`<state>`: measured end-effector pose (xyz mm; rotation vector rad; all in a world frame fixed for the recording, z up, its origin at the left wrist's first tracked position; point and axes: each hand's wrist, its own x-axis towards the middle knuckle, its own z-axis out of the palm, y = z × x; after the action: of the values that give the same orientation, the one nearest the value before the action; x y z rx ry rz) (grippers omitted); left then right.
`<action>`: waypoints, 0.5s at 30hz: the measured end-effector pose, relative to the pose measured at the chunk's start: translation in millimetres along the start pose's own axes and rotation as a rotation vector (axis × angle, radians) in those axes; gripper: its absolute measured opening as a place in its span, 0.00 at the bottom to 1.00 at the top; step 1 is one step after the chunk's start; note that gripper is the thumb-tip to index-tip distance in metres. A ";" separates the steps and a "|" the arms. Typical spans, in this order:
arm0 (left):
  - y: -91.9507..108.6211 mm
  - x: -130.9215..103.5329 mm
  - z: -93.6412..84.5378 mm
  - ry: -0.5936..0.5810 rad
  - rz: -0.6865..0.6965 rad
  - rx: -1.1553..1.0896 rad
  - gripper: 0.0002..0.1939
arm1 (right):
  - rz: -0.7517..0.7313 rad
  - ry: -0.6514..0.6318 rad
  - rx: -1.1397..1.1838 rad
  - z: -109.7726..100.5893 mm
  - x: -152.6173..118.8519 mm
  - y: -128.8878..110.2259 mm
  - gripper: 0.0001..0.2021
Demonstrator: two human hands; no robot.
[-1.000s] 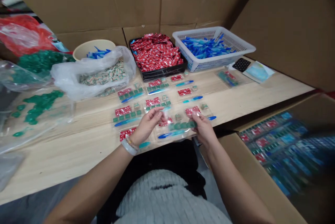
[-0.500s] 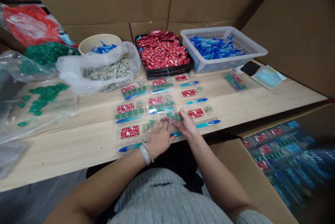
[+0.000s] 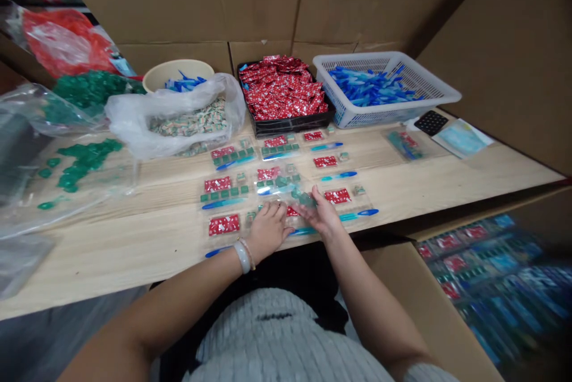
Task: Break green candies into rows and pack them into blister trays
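Clear trays lie in rows on the wooden table, with red packets (image 3: 224, 224), small wrapped pieces, green pieces (image 3: 224, 193) and blue pens (image 3: 347, 175) in them. My left hand (image 3: 268, 230) rests low over the front middle tray, its fingers bent together beside a red packet; whatever is under the fingertips is hidden. My right hand (image 3: 320, 214) is turned palm inward at the right of that tray, curled round green pieces (image 3: 305, 198). A pen (image 3: 304, 231) lies below, between the two hands.
At the back stand a black box of red packets (image 3: 286, 93), a white basket of pens (image 3: 388, 109), a cream bowl (image 3: 154, 77) and a plastic bag of small pieces (image 3: 134, 111). Green pieces (image 3: 84, 161) lie at left. A cardboard box (image 3: 415, 286) with filled trays stands at lower right.
My left hand has drawn slightly left, away from my right hand, uncovering part of a red packet. My right hand still has the green pieces. The whole view has shifted a little.
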<state>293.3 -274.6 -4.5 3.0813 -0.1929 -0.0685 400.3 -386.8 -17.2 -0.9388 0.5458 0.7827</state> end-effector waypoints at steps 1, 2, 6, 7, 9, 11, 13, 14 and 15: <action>-1.5 -1.0 0.3 0.001 0.009 0.011 0.26 | 0.000 0.002 0.002 -0.1 0.2 -0.1 0.14; -2.8 -2.1 0.9 0.005 0.021 0.020 0.26 | -0.004 0.003 0.007 -0.4 0.6 0.1 0.14; -2.0 -6.2 6.5 0.031 0.110 0.007 0.23 | -0.018 0.013 0.002 -1.5 3.2 2.1 0.13; -0.1 -6.2 7.8 0.034 0.096 -0.001 0.23 | -0.023 0.008 -0.008 -1.5 3.6 2.6 0.13; 4.1 -5.0 8.3 0.030 0.023 -0.016 0.26 | -0.035 -0.004 -0.030 -1.0 3.7 3.4 0.13; 5.2 -3.3 4.3 0.026 -0.042 -0.046 0.27 | -0.045 -0.005 -0.043 -0.3 2.8 3.7 0.13; -1.0 -3.3 -4.3 0.040 -0.049 -0.111 0.24 | -0.049 0.002 -0.055 -0.2 1.7 3.8 0.14; -7.3 -4.6 -9.7 0.059 -0.070 -0.147 0.21 | -0.052 -0.003 -0.059 -0.6 1.3 3.9 0.14; -15.4 -6.7 -15.2 0.080 -0.114 -0.178 0.17 | -0.056 -0.018 -0.063 -1.1 1.0 4.1 0.14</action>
<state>289.3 -257.8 10.1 2.9077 -0.0070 0.0314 397.6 -386.0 -20.5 -1.0002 0.4790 0.7609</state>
